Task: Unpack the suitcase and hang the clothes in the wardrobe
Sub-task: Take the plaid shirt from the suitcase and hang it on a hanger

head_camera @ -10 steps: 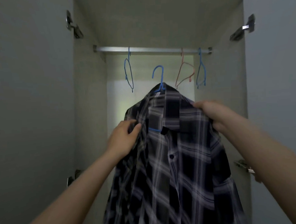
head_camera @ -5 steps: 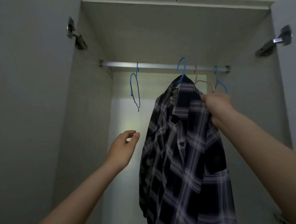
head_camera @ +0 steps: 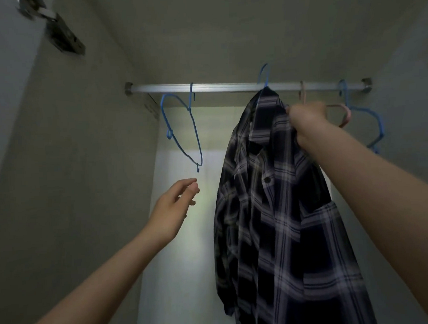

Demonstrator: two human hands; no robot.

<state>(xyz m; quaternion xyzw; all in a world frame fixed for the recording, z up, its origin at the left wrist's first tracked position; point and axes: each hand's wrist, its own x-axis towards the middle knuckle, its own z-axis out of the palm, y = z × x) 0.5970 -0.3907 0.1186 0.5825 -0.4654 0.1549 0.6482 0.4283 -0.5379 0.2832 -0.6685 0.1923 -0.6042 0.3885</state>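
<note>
Right hand grips the dark plaid button-up shirt just under the silver metal wardrobe rail; left hand hangs loose, empty, well below the rail.

No readable text

Neither the plaid shirt nor the wardrobe rail carries legible lettering, labels or numbers.

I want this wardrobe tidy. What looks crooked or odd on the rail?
The empty blue hanger at the left of the rail hangs turned and lopsided. The plaid shirt hangs twisted sideways, its shoulder bunched where the right hand grips it. Nothing looks damaged.
</note>
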